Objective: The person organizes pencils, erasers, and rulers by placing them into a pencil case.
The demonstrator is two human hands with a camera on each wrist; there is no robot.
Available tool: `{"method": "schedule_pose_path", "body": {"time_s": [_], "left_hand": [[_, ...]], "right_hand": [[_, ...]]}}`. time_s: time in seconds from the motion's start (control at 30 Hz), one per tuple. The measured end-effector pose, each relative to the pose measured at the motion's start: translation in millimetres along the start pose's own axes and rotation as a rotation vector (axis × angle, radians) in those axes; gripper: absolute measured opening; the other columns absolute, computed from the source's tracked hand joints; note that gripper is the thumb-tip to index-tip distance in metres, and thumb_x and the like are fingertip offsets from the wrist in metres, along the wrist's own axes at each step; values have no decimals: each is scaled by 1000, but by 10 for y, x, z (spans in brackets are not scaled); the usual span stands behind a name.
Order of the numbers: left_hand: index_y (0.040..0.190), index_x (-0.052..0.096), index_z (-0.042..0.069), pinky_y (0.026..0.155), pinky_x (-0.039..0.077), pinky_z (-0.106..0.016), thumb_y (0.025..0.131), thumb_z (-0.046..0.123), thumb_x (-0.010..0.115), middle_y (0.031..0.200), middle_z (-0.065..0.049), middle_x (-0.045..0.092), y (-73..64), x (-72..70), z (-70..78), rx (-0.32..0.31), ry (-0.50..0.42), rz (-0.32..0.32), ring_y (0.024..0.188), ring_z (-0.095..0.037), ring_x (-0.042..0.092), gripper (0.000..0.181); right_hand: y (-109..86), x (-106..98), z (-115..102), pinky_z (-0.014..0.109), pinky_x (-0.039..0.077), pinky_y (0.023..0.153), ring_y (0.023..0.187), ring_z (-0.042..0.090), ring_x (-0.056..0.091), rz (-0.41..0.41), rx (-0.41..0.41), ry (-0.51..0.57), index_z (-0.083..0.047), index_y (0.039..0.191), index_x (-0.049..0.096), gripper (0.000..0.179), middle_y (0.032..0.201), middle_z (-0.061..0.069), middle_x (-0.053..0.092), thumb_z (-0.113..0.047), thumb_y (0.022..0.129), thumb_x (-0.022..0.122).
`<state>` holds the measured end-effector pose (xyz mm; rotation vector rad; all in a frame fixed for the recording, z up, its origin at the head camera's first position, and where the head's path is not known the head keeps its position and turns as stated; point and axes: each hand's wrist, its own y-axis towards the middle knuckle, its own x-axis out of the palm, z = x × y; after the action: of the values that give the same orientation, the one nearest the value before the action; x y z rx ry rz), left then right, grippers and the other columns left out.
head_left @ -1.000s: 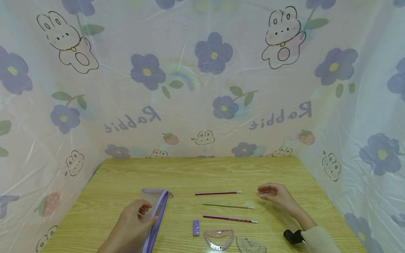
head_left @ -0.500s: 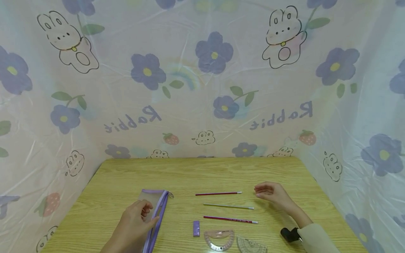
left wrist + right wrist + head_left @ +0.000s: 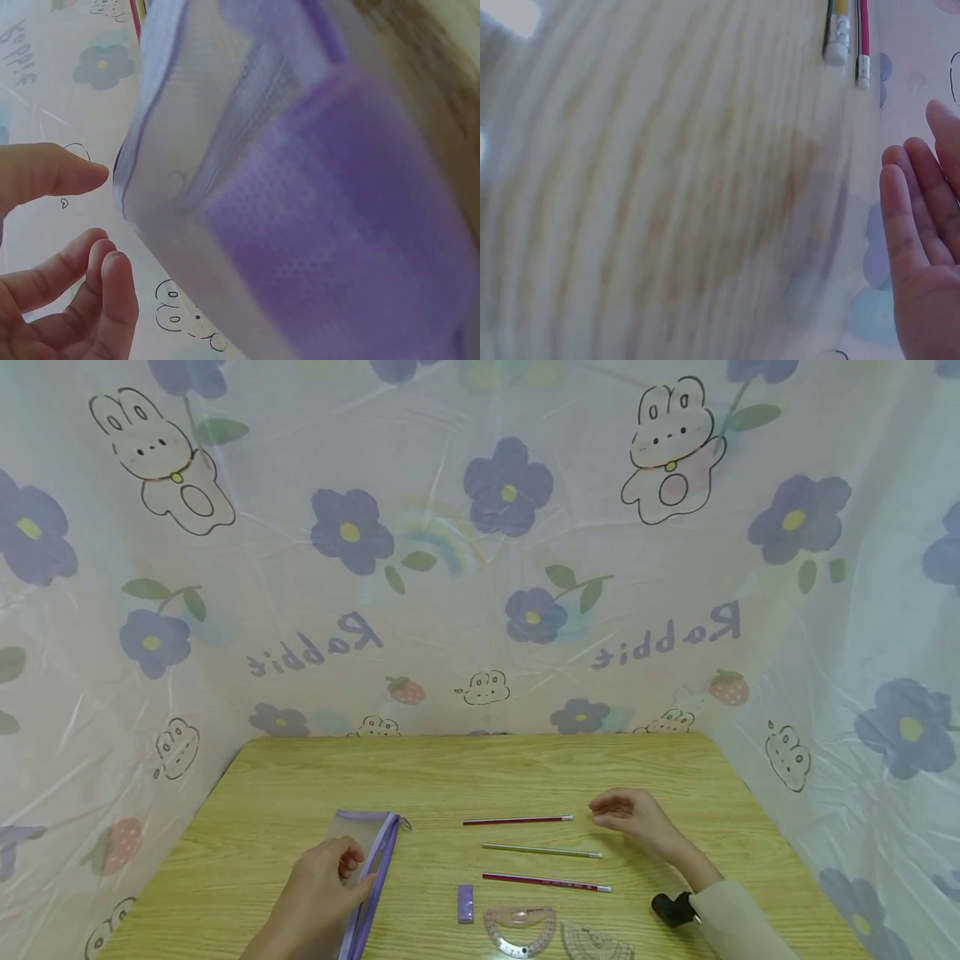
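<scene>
My left hand [image 3: 315,885] is over a see-through pencil case [image 3: 377,864] with purple edging, fingers loosely bent and holding nothing. In the left wrist view, the thumb and fingers [image 3: 118,300] stand apart beside the pencil case [image 3: 330,217]; whether the thumb touches it I cannot tell. On the right, my right hand [image 3: 637,818] hovers empty near the eraser ends of a red pencil [image 3: 517,820] and a yellowish pencil [image 3: 542,850]. Seen from the right wrist, its fingers [image 3: 904,225] are nearly straight. Another red pencil [image 3: 546,882] lies closer to me.
Nearer the front lie a purple eraser [image 3: 465,903], a pinkish clear protractor [image 3: 519,914] and a second clear protractor [image 3: 596,943], partly cut off by the frame. The wooden table [image 3: 465,768] is enclosed by a printed rabbit-and-flower curtain [image 3: 450,627]. A black wrist mount [image 3: 675,910] sits at the right sleeve.
My right hand has moved left and slightly away from me, closer to the pencils' eraser ends. My left hand and the laid-out things stay nearly where they were.
</scene>
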<state>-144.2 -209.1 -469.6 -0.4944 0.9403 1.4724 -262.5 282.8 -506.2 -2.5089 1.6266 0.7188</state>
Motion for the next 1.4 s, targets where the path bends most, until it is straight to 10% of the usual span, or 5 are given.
{"method": "schedule_pose_path", "body": {"time_s": [1.4], "left_hand": [[76, 58, 15, 56, 47, -17, 70, 10, 89, 71, 8, 53, 22, 144, -7, 34, 57, 29, 63, -1, 47, 31]], "right_hand": [[373, 235, -23, 29, 58, 78, 89, 26, 68, -104, -42, -93, 12, 109, 66, 24, 101, 23, 69, 3, 88, 73]]}}
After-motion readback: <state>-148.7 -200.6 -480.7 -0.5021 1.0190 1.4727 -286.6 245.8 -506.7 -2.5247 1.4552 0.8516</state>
